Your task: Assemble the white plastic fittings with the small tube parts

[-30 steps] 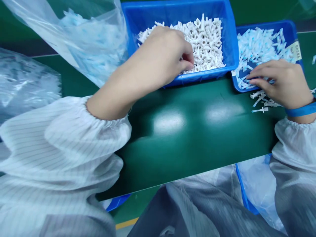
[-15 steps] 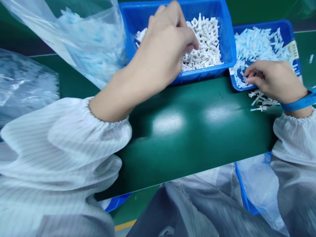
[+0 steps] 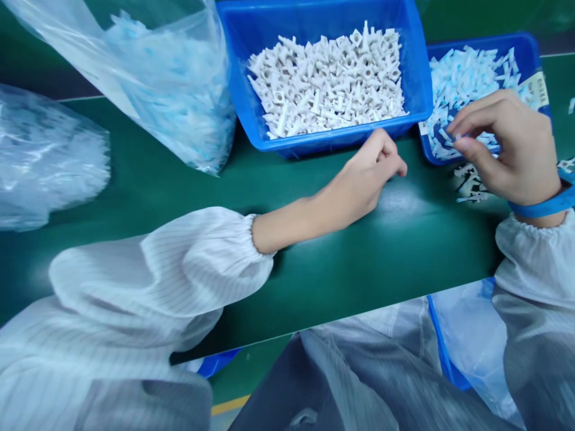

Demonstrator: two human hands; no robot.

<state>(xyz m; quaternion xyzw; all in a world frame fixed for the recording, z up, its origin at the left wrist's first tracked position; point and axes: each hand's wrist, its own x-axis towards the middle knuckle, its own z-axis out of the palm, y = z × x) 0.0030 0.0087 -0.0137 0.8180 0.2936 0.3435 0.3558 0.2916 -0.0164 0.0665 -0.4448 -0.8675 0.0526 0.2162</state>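
My left hand (image 3: 363, 179) rests on the green table (image 3: 314, 263) just in front of the large blue bin (image 3: 417, 72) of white plastic connectors (image 3: 327, 81); its fingers are curled closed and what they hold is hidden. My right hand (image 3: 507, 143) hovers at the front edge of the smaller blue bin (image 3: 527, 48) of pale blue-white parts (image 3: 467, 78), thumb and fingers pinched on a small pale part. A few loose white parts (image 3: 469, 185) lie on the table under that hand.
A clear bag of pale blue parts (image 3: 166, 78) leans at the left of the large bin. Another clear bag (image 3: 45, 155) lies at far left. A blue bin with a plastic liner (image 3: 462, 335) sits below the table edge at right.
My left hand came out of the large bin and dropped to the table in front of it, fingers closed. My right hand lifted slightly, pinching a part.
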